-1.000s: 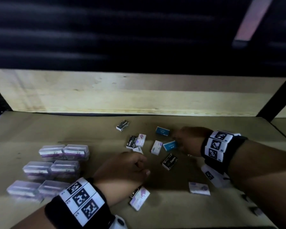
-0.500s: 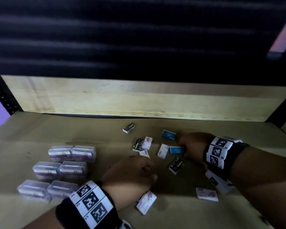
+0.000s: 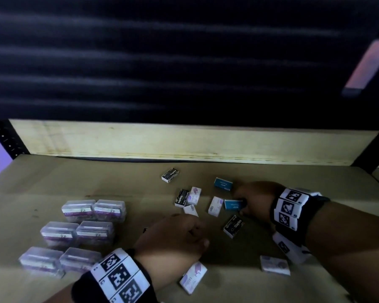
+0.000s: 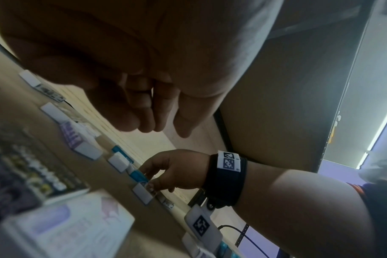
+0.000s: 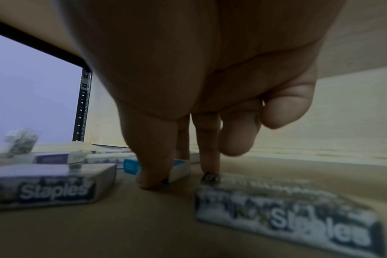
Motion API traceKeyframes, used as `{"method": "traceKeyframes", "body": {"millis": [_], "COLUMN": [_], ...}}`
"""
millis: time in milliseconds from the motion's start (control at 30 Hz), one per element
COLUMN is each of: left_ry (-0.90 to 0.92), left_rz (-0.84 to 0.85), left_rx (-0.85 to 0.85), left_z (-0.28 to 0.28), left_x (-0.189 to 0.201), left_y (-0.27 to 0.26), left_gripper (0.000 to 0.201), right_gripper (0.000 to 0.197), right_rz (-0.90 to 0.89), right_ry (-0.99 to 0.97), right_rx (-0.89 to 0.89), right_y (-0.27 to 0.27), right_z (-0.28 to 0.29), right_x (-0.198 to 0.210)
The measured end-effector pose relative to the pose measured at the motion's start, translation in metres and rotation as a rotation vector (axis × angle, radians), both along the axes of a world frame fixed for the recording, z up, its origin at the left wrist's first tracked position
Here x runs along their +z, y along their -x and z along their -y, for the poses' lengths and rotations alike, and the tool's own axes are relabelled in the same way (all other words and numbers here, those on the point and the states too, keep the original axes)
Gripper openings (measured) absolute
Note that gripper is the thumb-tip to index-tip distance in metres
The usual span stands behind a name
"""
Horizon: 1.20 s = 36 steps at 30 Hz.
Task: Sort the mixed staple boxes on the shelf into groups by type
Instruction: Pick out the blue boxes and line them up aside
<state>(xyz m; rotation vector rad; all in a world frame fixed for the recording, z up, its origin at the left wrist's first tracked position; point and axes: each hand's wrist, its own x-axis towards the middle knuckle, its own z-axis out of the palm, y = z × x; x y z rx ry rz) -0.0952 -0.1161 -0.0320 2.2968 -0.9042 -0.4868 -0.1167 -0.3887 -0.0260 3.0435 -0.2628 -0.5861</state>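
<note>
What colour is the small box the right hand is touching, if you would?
Blue box, clearest in the head view.

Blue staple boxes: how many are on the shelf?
2. One blue box lies toward the back; the nearer blue box is at the right hand's fingertips. More may be hidden under the hands.

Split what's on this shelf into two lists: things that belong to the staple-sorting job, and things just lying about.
Job:
- clear plastic cases, grouped in pairs
- blue box the right hand pinches
- second blue box
- black Staples boxes
- white-and-purple boxes
- left hand, holding nothing

Lying about:
- wrist bands with printed markers
- black shelf upright
</note>
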Motion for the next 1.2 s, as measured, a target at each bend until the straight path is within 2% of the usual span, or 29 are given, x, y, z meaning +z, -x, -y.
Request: {"method": "traceKeyframes", "body": {"millis": [200,367,500,567,700,767,867,967,1033,1200], "left_ry": [-0.011,0.019,0.018,0.016,0.009,0.001,-0.012,-0.018,0.012,-0.058], "left_rz": [0.023,0.018,0.005,0.005,-0.001,0.014,0.048,0.046,0.04,0.166], "left_rx": [-0.009,-0.015,-0.007,0.007,0.005,-0.001,-0.019,-0.036,-0.048,-0.113], "left_z": [-0.002,-0.003,-0.001,-0.001,0.0,0.001,0.006,0.013,0.02,0.045], "left_x": [-0.002,-0.002,-0.003,-0.004,-0.001,-0.002,-0.004,-0.002,0.001,0.013], "left_y": [-0.001,0.0,0.001,0.001,0.003,0.003,0.003,0.002,0.001,-0.01], "left_gripper": [0.044,0.041,0.04,0.041,0.019,0.015,0.023,0.025,0.024,0.024], "right_gripper": [0.025,0.028,0.025,0.017,0.009,0.004,0.014,0.012,0.003,0.018], "right_rz": [-0.016,-0.002,0.073,0.122,0.247,0.327,0.42,0.43,0.412,0.396], "right_ry": [0.046,0.087,0.001,-0.045,-0.182,-0.225,-0.316,-0.345,-0.382,-0.445], "right_rx": [0.013,0.009,-0.034,-0.053,-0.147,-0.192,-0.285,-0.323,-0.32,-0.292], "right_y": [0.004,0.009,0.021,0.03,0.055,0.071,0.092,0.109,0.117,0.128], "right_z": [-0.001,-0.003,-0.002,-0.001,-0.001,-0.004,-0.01,-0.013,-0.013,-0.014], "right_x": [0.006,0.014,0.023,0.028,0.034,0.033,0.028,0.022,0.021,0.016]}}
